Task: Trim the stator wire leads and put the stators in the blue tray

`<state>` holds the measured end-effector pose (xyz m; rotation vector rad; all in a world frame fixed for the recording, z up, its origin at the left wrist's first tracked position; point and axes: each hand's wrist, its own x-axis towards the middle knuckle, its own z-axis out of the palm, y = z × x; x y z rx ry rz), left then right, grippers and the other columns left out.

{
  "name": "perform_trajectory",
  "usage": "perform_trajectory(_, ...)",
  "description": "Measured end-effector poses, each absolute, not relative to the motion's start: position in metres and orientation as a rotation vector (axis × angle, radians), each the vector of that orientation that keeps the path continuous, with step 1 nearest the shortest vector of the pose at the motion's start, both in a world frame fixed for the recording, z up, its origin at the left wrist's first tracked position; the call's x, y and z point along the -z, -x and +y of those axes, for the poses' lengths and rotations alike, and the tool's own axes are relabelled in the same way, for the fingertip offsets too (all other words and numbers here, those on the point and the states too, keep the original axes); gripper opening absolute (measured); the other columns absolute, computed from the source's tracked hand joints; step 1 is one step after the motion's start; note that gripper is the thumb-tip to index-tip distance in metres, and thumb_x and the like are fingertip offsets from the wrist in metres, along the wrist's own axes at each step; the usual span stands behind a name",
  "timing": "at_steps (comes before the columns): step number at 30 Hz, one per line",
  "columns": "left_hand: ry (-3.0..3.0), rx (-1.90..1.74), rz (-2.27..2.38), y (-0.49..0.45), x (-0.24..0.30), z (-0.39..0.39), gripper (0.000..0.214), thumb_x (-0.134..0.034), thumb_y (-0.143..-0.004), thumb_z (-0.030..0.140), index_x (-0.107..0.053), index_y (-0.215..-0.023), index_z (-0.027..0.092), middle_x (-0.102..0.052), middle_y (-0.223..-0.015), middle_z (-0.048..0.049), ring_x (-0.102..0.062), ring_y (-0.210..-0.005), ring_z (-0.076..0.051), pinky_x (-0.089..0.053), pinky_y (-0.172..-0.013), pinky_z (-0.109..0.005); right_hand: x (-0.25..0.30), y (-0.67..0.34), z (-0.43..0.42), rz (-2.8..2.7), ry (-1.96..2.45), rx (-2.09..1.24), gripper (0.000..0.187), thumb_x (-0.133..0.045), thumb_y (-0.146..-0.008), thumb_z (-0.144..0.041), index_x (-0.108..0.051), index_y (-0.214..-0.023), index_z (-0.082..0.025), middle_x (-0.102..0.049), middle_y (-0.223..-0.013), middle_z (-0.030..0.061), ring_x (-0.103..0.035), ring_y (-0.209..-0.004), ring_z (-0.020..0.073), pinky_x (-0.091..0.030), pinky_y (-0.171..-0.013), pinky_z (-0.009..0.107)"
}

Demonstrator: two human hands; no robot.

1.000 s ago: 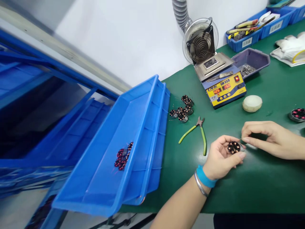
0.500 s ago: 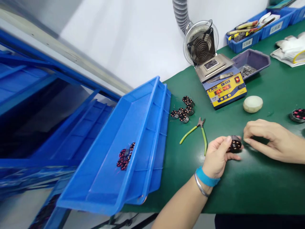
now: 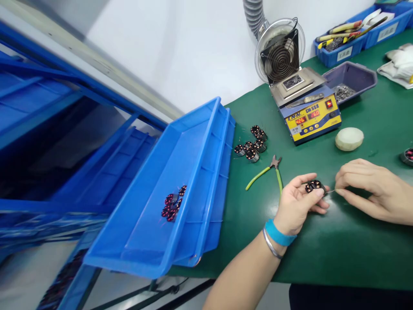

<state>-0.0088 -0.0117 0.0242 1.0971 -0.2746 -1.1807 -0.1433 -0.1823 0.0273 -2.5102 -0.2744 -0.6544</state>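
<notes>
My left hand [image 3: 301, 198] grips a small motor stator [image 3: 315, 187], a dark ring with copper windings, above the green table. From the stator's right side a thin wire lead [image 3: 330, 191] runs to my right hand [image 3: 371, 187], whose thumb and forefinger pinch its end. Green-handled cutting pliers [image 3: 275, 165] lie spread just left of my left hand. Several more stators [image 3: 252, 155] with loose wire ends sit beyond the pliers. A pale oval block [image 3: 349, 139] rests behind my right hand.
Stacked blue trays [image 3: 135, 215] stand at the left, the top one holding several stators. Behind are a yellow-fronted solder pot [image 3: 314, 122], a fume fan [image 3: 280, 56], a purple bin [image 3: 361, 79], a blue tool box [image 3: 335, 56] and white gloves [image 3: 400, 66].
My left hand has turned the stator so its wound face points more upward. A wire now shows stretched between it and my right fingers. The view has shifted slightly.
</notes>
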Motion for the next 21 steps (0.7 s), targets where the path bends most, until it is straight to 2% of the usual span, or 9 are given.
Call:
perform_trajectory(5,-1.172,1.244,-0.318,0.0076,-0.0189,-0.0144,0.073,-0.090,-0.061,0.071,-0.063,-0.093,0.011,-0.074,-0.077,-0.0092,-0.064,-0.049,-0.011,-0.051,-0.045,-0.017,-0.0286,0.1442,-0.1842,-0.276,2.509,0.634,0.009,-0.051,-0.104,-0.017,-0.053,-0.097,-0.022,-0.059,-0.089,-0.0001,-0.056,-0.081,0.0167,-0.039,-0.082,0.035)
perform_trajectory(10,-1.199,1.283,-0.341,0.0071,-0.0146,-0.0151,0.075,-0.083,-0.061,0.081,-0.060,-0.084,0.013,-0.073,-0.072,-0.0085,-0.061,-0.043,-0.012,-0.049,-0.041,-0.018,-0.0271,0.1445,-0.1843,-0.302,2.506,0.624,0.008,-0.051,-0.104,-0.016,-0.052,-0.098,-0.021,-0.057,-0.089,0.0001,-0.055,-0.081,0.0165,-0.039,-0.082,0.036)
perform_trajectory(12,-1.195,1.276,-0.344,0.0064,-0.0160,-0.0140,0.073,-0.083,-0.063,0.078,-0.060,-0.085,0.012,-0.072,-0.073,-0.0082,-0.059,-0.042,-0.010,-0.048,-0.040,-0.017,-0.0264,0.1448,-0.1842,-0.299,2.501,0.616,0.008,-0.051,-0.104,-0.017,-0.052,-0.098,-0.022,-0.058,-0.089,0.0003,-0.056,-0.081,0.0167,-0.039,-0.082,0.036)
perform_trajectory(14,-1.170,1.261,-0.329,0.0059,-0.0185,-0.0126,0.069,-0.090,-0.062,0.067,-0.060,-0.093,0.012,-0.074,-0.080,-0.0078,-0.062,-0.047,-0.011,-0.050,-0.041,-0.017,-0.0264,0.1453,-0.1842,-0.281,2.487,0.606,0.008,-0.051,-0.105,-0.018,-0.053,-0.099,-0.022,-0.059,-0.090,0.0007,-0.056,-0.082,0.0172,-0.040,-0.082,0.036)
perform_trajectory(17,-1.096,1.241,-0.299,0.0060,-0.0219,-0.0108,0.065,-0.096,-0.061,0.050,-0.060,-0.102,0.014,-0.073,-0.097,-0.0082,-0.072,-0.068,-0.017,-0.059,-0.050,-0.022,-0.0282,0.1459,-0.1838,-0.247,2.445,0.584,0.010,-0.051,-0.105,-0.020,-0.054,-0.095,-0.022,-0.060,-0.087,0.0012,-0.056,-0.080,0.0181,-0.041,-0.078,0.036)
perform_trajectory(19,-1.055,1.229,-0.305,0.0063,-0.0232,-0.0102,0.058,-0.094,-0.066,0.047,-0.059,-0.099,0.014,-0.073,-0.102,-0.0091,-0.074,-0.080,-0.021,-0.063,-0.057,-0.026,-0.0304,0.1462,-0.1833,-0.225,2.423,0.571,0.012,-0.051,-0.104,-0.022,-0.054,-0.093,-0.023,-0.061,-0.085,0.0016,-0.057,-0.078,0.0193,-0.042,-0.075,0.036)
perform_trajectory(21,-1.049,1.209,-0.307,0.0064,-0.0241,-0.0097,0.052,-0.092,-0.070,0.045,-0.058,-0.097,0.015,-0.073,-0.101,-0.0093,-0.075,-0.084,-0.023,-0.063,-0.062,-0.028,-0.0326,0.1466,-0.1830,-0.208,2.424,0.559,0.012,-0.051,-0.104,-0.022,-0.055,-0.092,-0.024,-0.061,-0.085,0.0020,-0.057,-0.077,0.0202,-0.043,-0.073,0.037)
